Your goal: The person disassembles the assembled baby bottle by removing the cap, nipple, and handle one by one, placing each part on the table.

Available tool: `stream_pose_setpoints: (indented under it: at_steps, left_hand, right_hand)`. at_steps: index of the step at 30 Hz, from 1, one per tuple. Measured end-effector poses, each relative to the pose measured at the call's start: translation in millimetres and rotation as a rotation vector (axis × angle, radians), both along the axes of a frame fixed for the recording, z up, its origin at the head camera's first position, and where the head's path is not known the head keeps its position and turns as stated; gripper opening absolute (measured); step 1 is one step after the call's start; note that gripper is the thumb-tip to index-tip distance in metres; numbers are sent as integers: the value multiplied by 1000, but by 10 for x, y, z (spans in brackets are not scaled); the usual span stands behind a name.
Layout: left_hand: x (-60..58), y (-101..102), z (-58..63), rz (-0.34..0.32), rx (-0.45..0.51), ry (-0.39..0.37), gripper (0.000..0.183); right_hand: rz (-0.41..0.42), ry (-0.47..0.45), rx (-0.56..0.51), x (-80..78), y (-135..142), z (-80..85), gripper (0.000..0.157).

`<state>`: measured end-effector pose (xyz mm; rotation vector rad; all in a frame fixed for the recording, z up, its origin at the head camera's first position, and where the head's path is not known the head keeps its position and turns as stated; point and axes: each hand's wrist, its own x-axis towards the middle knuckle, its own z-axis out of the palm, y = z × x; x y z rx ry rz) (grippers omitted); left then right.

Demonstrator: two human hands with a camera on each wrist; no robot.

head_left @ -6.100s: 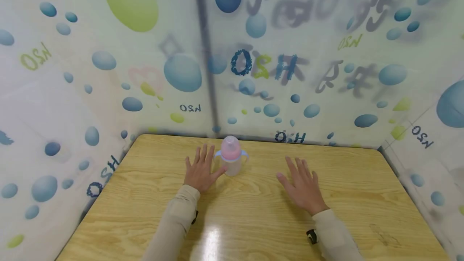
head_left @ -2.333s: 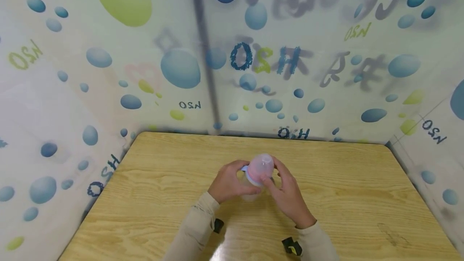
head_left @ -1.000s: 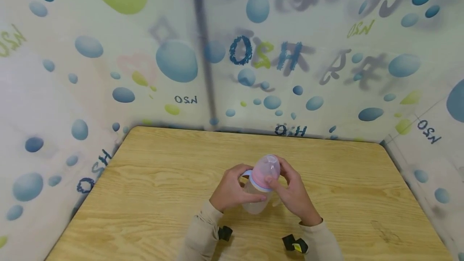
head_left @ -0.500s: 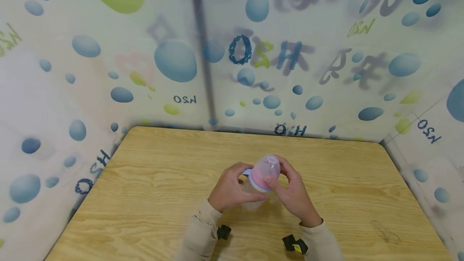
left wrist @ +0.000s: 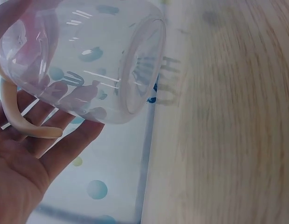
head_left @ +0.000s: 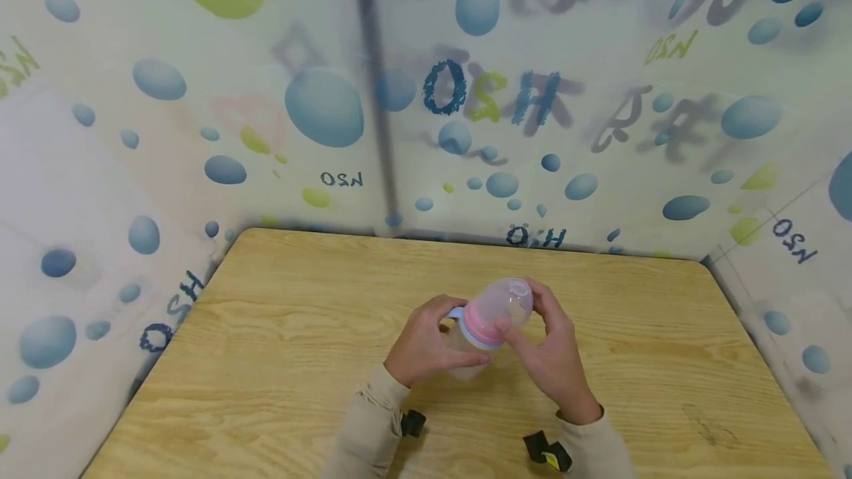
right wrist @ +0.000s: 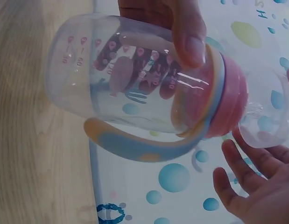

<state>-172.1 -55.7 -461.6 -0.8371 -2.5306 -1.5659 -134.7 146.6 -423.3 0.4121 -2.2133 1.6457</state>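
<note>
A clear baby bottle (head_left: 481,327) with a pink collar is held tilted over the table, its top toward the upper right. My left hand (head_left: 421,340) grips its body, thumb across the front and fingers behind. In the right wrist view a curved blue and peach handle (right wrist: 139,147) hangs along the bottle, and pink measuring marks show on the wall. My right hand (head_left: 551,350) holds the clear domed cap (head_left: 501,298) between thumb and fingers. The cap stands out past the collar (right wrist: 234,95). Through the clear bottle wall (left wrist: 95,51), left-hand fingers show in the left wrist view.
The bottle is above a wood-grain table (head_left: 319,301). Walls printed with blue and green drops (head_left: 324,108) close in the back and both sides. Dark straps (head_left: 413,423) hang at the sleeve cuffs.
The bottle, first standing on the table beside the left hand, came up into both hands. Over the last half second the right hand and cap moved right and slightly up, extending past the collar.
</note>
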Motion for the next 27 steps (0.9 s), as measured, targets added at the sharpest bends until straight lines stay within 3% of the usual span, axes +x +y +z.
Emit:
stream_pose_setpoints:
  at_steps: [6, 12, 15, 22, 27]
  left_hand:
    - [-14, -19, -19, 3, 7, 2, 69]
    - [-22, -55, -25, 7, 12, -6, 69]
    - [-23, -76, -21, 11, 20, 4, 70]
    - [-32, -117, -2, 13, 28, 7, 69]
    - [-26, -137, 19, 9, 43, 21, 69]
  right_hand:
    - [-84, 119, -50, -1, 82, 26, 50]
    - [-229, 143, 7, -68, 184, -50, 51]
    - [-290, 110, 44, -105, 220, -100, 50]
    - [-343, -35, 85, -192, 293, -233, 48]
    - [-386, -140, 251, -245, 319, -357, 58]
